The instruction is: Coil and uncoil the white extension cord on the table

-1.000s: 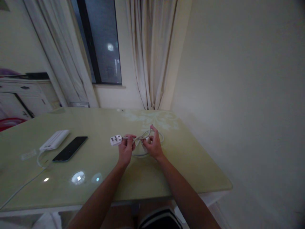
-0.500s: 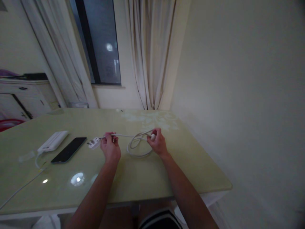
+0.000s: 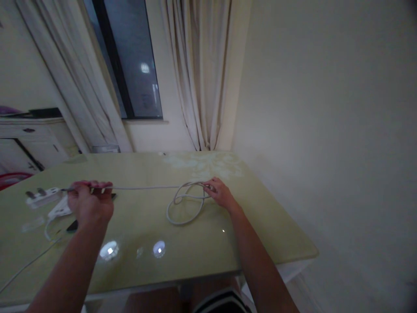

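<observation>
White cord: The white cord [image 3: 146, 188] is long, thin and smooth. It runs nearly straight from the left hand, then curls into loose, round loops beside the right hand.
Plug: The plug [image 3: 44, 199] at the left end is white and chunky, with dark pins poking out to the left.
Where it is: The cord is over the worktop [image 3: 260, 230], with its loops near the middle and its plug far over on the left.
Left hand: The left hand [image 3: 91, 202] grips the cord close to the plug, with bent fingers.
Right hand: The right hand [image 3: 221, 193] pinches the cord at the right side of the loops.
White box: The white box [image 3: 60, 209] sits behind the plug and left hand, so only part shows. A thin cable [image 3: 29, 264] comes out of it.
Phone: The dark phone [image 3: 72, 226] is mostly hidden by the left hand and arm.
Further back: A window [image 3: 133, 56] is between pale curtains [image 3: 202, 74], and a white cupboard [image 3: 35, 143] is on the left.
How many: Two hands, one cord, one plug, two pins I can see, one box, one phone, one window, two curtains.
</observation>
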A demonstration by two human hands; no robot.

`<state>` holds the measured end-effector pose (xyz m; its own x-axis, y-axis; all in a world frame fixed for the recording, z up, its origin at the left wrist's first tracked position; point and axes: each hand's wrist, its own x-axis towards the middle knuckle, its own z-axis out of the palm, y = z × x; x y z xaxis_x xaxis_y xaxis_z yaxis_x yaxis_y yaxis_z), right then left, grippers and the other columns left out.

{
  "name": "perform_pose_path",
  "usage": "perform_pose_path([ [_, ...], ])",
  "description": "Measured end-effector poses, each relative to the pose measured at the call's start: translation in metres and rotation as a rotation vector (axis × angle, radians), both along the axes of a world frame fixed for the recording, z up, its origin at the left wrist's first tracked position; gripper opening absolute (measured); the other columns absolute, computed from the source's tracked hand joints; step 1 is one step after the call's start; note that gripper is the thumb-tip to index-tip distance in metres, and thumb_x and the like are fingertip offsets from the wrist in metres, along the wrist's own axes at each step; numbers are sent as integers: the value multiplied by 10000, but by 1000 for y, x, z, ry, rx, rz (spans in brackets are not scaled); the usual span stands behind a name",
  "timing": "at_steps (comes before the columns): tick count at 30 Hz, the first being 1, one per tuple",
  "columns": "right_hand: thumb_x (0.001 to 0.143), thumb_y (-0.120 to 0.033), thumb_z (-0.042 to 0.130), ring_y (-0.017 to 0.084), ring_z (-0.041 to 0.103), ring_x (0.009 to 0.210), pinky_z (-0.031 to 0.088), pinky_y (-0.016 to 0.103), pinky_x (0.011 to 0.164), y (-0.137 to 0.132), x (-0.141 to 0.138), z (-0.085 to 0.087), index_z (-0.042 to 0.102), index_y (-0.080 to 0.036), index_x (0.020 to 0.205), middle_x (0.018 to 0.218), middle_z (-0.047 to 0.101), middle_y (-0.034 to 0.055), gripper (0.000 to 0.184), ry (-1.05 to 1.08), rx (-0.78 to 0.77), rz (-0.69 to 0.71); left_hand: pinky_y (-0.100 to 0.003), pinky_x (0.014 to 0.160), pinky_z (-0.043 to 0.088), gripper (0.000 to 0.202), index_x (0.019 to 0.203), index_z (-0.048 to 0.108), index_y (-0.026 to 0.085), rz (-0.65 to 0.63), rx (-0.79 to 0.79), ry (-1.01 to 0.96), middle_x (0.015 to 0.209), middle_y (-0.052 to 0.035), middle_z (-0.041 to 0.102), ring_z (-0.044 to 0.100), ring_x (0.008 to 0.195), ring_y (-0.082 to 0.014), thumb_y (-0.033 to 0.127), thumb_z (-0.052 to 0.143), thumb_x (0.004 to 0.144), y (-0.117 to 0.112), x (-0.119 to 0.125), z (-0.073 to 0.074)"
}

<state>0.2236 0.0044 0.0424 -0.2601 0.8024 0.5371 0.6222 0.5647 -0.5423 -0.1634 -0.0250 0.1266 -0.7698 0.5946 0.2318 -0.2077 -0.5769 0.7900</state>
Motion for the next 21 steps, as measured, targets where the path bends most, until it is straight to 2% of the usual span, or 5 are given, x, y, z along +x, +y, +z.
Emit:
perform_pose_path([
  [3,930,-267,628,178,591,855,467,286,798,2,1,-1,744,-219,1028,948,655,43,160,-26,-8,-12,-179,459,333,391,759,383,217,-36,35,83,530,81,325,309,471,-75,474,539,1008,-1,7,-4],
  [6,912,-212,590,165,578,768,444,265,732,1,-2,-2,714,-193,961,842,661,20,135,11,-60,-21,-204,411,290,430,752,462,221,-206,58,263,531,77,343,297,447,-78,571,665,900,-7,29,-21],
  [10,937,-330,627,140,545,621,388,232,621,-11,-22,2,711,-214,1073,685,619,-34,198,13,-109,32,-227,379,268,440,836,626,211,-458,-142,585,555,47,443,366,435,-100,646,689,838,-18,70,-40],
  [16,993,-337,588,193,658,797,423,262,703,-35,-67,8,694,-229,998,906,734,53,151,-301,41,37,-290,619,486,400,850,752,178,-546,-203,939,774,-46,672,618,715,-203,574,707,813,-14,124,-36],
  [21,1028,-291,545,205,674,961,444,278,828,-46,-82,6,678,-196,1064,1050,740,92,168,-473,134,149,-349,826,513,436,867,741,185,-630,-201,1266,927,-70,669,646,878,-227,530,487,951,-5,141,-43],
])
